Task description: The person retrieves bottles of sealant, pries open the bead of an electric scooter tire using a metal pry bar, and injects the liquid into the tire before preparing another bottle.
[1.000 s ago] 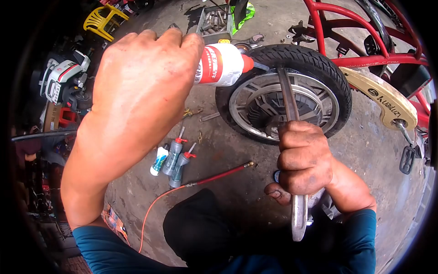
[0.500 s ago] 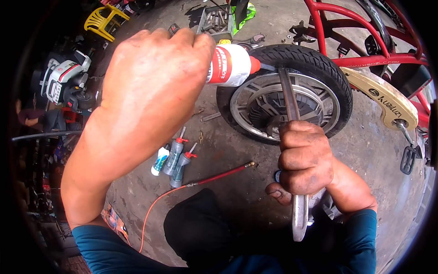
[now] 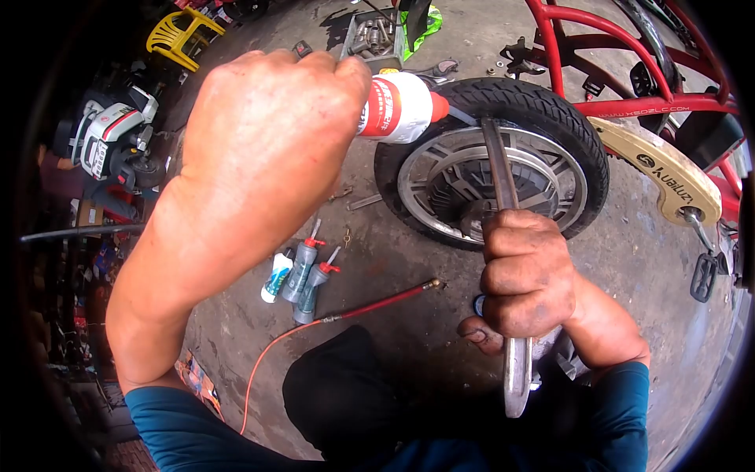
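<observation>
My left hand [image 3: 267, 149] is closed around a white and red squeeze bottle [image 3: 401, 108], tilted so its red cap and clear nozzle point right to the tyre. The nozzle tip meets the gap between the black tyre [image 3: 582, 149] and the wheel rim, beside the end of a tyre lever. In my right hand [image 3: 527, 271] is that steel tyre lever [image 3: 500, 169], its far end hooked in at the tyre's edge and its near end sticking out below my fist. The wheel, with its hub motor [image 3: 487, 189], lies on the concrete floor.
Several bottles with red nozzles [image 3: 301, 271] and a white tube [image 3: 277, 275] lie left of centre. A red air hose [image 3: 377, 305] crosses the floor. A red bike frame [image 3: 621, 104] with a beige swingarm [image 3: 661, 169] stands right; a metal toolbox [image 3: 381, 59] sits behind.
The bottle has tipped slightly, its nozzle still at the tyre's edge. My right hand and the tyre lever stay nearly in place.
</observation>
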Available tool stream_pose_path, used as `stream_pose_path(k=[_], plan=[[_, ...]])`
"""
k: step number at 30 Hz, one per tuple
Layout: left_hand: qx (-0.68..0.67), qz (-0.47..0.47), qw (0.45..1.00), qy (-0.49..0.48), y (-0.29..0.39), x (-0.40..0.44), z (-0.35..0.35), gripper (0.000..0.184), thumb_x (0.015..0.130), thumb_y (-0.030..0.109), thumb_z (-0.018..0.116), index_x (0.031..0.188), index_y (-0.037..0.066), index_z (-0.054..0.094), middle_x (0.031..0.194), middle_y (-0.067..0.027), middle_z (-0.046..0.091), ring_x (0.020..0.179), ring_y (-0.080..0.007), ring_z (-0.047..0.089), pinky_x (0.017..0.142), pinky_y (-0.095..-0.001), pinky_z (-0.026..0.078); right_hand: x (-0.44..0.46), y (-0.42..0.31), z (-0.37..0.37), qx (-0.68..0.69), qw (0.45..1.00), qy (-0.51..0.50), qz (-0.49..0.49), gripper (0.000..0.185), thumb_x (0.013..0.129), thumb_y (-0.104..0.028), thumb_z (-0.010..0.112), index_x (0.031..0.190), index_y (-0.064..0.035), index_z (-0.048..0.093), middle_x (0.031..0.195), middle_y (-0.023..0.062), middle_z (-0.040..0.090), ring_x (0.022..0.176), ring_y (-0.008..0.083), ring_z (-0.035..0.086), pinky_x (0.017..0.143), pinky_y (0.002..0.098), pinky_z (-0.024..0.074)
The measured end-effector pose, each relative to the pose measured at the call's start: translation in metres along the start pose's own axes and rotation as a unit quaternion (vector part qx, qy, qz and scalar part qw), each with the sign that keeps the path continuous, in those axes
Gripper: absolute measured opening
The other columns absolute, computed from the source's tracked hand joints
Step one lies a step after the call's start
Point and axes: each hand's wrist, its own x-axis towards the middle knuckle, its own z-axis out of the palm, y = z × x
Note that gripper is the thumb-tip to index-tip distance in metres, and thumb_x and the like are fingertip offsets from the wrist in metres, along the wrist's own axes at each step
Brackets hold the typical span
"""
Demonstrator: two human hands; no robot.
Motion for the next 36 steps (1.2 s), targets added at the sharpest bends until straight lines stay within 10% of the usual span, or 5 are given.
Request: stream_pose_path(k=[36], plan=[[-0.004,-0.011,1.0,-0.011,0.0025,-0.0016,-0.0058,0.03,0.064,-0.001,0.072,0.091,0.004,0.059,0.082,-0.0118,0.064,0.078,-0.0347,0.063,0.071,-0.0448,0.05,-0.0003,-0.001,-0.0001,0.006,1.0,-0.001,0.006,0.038,0.072,-0.015,0.076,0.054,-0.0159,0.042,0.056,-0.002,0.037,0.045,0.0166,0.038,0.043,0.0318,0.025]])
